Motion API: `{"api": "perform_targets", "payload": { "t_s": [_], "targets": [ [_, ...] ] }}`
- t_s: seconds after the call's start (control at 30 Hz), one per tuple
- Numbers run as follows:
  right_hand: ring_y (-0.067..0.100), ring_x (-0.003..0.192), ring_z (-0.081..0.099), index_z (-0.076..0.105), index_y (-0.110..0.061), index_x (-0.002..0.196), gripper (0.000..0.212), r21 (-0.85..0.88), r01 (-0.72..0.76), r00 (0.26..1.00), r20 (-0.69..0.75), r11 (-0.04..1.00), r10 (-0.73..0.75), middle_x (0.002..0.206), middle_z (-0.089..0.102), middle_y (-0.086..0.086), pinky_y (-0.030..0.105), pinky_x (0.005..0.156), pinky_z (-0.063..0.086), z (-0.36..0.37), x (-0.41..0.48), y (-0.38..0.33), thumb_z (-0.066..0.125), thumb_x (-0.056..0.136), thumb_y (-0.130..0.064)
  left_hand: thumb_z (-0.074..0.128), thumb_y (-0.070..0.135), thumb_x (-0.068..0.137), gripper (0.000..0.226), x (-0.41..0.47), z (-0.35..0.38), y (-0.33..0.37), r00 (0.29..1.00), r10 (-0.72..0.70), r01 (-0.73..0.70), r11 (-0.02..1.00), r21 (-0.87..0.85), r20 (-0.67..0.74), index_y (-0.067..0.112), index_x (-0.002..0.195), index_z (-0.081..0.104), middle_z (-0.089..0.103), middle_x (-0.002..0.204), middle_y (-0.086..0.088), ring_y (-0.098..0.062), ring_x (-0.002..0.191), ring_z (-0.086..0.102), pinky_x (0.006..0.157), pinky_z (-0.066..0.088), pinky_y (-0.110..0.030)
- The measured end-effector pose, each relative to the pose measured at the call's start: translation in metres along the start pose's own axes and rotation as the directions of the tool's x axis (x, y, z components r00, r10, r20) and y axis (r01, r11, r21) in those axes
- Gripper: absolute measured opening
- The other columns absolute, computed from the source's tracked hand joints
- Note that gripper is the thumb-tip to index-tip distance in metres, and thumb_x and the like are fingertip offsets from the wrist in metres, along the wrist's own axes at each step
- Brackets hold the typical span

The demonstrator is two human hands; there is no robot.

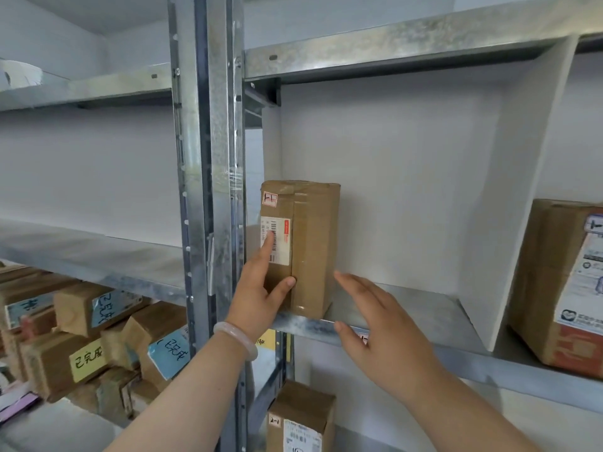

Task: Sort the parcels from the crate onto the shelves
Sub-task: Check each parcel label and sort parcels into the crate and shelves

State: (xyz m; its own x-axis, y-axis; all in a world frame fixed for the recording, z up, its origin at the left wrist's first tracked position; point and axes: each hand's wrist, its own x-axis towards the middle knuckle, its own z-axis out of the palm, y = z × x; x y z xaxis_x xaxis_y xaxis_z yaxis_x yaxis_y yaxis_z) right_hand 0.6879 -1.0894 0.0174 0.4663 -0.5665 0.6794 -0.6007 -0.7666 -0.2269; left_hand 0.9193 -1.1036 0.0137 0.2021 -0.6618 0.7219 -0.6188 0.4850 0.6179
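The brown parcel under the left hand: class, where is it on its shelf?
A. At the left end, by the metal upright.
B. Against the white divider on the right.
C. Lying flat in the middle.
A: the parcel stands on end at the left end of the shelf, beside the metal upright, with a finger of the left hand on its label. The white divider is well to its right.

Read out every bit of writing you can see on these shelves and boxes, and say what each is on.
"1-1", turned sideways: sticker on the upright parcel.
"2-1": sticker on the lower box.
"已完成": yellow label and blue label on the lower-left parcels.
Too blurred to read: shipping labels on both, and labels on the right box.
Shelf-edge tag: mostly hidden by the right hand.
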Motion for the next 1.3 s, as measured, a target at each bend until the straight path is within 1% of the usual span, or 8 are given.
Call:
{"api": "perform_targets", "payload": {
  "t_s": [0.23, 0.4, 0.53, 0.7, 0.83, 1.0, 1.13, 1.3],
  "targets": [
    [-0.001, 0.137, 0.024, 0.008, -0.054, 0.144, 0.066, 0.0, -0.004, 1.0, 0.024, 1.0, 0.004, 0.151, 0.027, -0.022, 0.026, 0.112, 0.03, 0.011, 0.001, -0.001, 0.048, 0.093, -0.045, 0.065, 0.016, 0.093, 0.083, 0.001, 0.005, -0.002, 0.999, 0.027, -0.026, 0.999, 0.045, -0.025, 0.05, 0.145, 0.01, 0.034, 0.14, 0.017, 0.015, 0.126, 0.028, 0.104, 0.018, -0.002],
    [0.001, 0.136, 0.027, 0.013, -0.05, 0.146, 0.064, 0.001, 0.005, 1.0, -0.008, 1.0, -0.005, 0.15, 0.029, -0.02, 0.027, 0.11, 0.032, 0.012, -0.001, -0.003, 0.047, 0.092, -0.046, 0.065, 0.021, 0.093, 0.082, 0.0, 0.005, 0.001, 0.999, 0.029, -0.026, 0.997, 0.076, -0.042, 0.048, 0.149, 0.012, 0.03, 0.152, 0.013, 0.005, 0.137, 0.024, 0.118, 0.023, -0.03],
    [0.009, 0.138, 0.031, 0.023, -0.042, 0.147, 0.061, -0.004, 0.026, 0.999, -0.047, 1.0, -0.026, 0.15, 0.031, -0.015, 0.034, 0.107, 0.038, 0.01, -0.01, -0.004, 0.04, 0.089, -0.05, 0.068, 0.03, 0.09, 0.082, -0.017, -0.002, 0.01, 0.995, 0.042, -0.029, 0.992, 0.124, -0.096, 0.039, 0.153, 0.016, 0.024, 0.159, 0.009, -0.005, 0.147, 0.02, 0.119, 0.028, -0.044],
    [0.011, 0.141, 0.027, 0.024, -0.042, 0.146, 0.062, 0.032, 0.102, 0.995, -0.01, 0.994, -0.101, 0.152, 0.028, -0.015, 0.034, 0.108, 0.033, 0.004, -0.033, -0.014, 0.04, 0.087, -0.054, 0.068, 0.037, 0.088, 0.077, -0.075, -0.016, 0.044, 0.984, 0.065, -0.002, 0.933, 0.361, -0.163, 0.041, 0.149, 0.021, 0.028, 0.157, 0.008, -0.004, 0.143, 0.021, 0.114, 0.022, -0.027],
    [0.005, 0.143, 0.016, 0.021, -0.044, 0.148, 0.066, 0.144, 0.203, 0.971, 0.099, 0.968, -0.219, 0.155, 0.021, -0.018, 0.029, 0.113, 0.023, -0.001, -0.061, -0.034, 0.051, 0.089, -0.051, 0.063, 0.049, 0.089, 0.067, -0.14, -0.034, 0.078, 0.978, 0.079, 0.043, 0.827, 0.561, -0.192, 0.031, 0.148, 0.038, 0.039, 0.153, -0.002, -0.006, 0.139, 0.028, 0.112, 0.026, -0.032],
    [0.003, 0.144, 0.005, 0.011, -0.044, 0.15, 0.072, 0.271, 0.337, 0.889, 0.224, 0.902, -0.4, 0.157, 0.011, -0.019, 0.024, 0.116, 0.007, -0.01, -0.12, -0.066, 0.049, 0.09, -0.056, 0.062, 0.048, 0.087, 0.063, -0.249, -0.058, 0.136, 0.964, 0.018, 0.197, 0.624, 0.756, -0.266, 0.024, 0.143, 0.048, 0.044, 0.15, -0.006, -0.024, 0.137, 0.042, 0.111, 0.037, -0.043],
    [0.011, 0.142, 0.022, 0.026, -0.034, 0.149, 0.07, 0.417, 0.437, 0.801, 0.223, 0.797, -0.556, 0.154, 0.03, -0.007, 0.034, 0.117, 0.023, -0.019, -0.183, -0.105, 0.043, 0.086, -0.06, 0.052, 0.053, 0.088, 0.06, -0.347, -0.072, 0.199, 0.918, -0.063, 0.375, 0.454, 0.808, -0.39, 0.023, 0.14, 0.054, 0.048, 0.147, -0.006, -0.027, 0.134, 0.046, 0.109, 0.041, -0.048],
    [0.007, 0.144, 0.014, 0.017, -0.039, 0.15, 0.072, 0.62, 0.451, 0.694, 0.21, 0.642, -0.689, 0.157, 0.02, -0.012, 0.027, 0.118, 0.014, -0.038, -0.261, -0.173, 0.055, 0.09, -0.05, 0.049, 0.057, 0.089, 0.06, -0.47, -0.096, 0.283, 0.829, -0.149, 0.56, 0.236, 0.794, -0.54, 0.028, 0.141, 0.052, 0.049, 0.146, -0.003, -0.027, 0.133, 0.048, 0.105, 0.044, -0.051]
  ]
}}
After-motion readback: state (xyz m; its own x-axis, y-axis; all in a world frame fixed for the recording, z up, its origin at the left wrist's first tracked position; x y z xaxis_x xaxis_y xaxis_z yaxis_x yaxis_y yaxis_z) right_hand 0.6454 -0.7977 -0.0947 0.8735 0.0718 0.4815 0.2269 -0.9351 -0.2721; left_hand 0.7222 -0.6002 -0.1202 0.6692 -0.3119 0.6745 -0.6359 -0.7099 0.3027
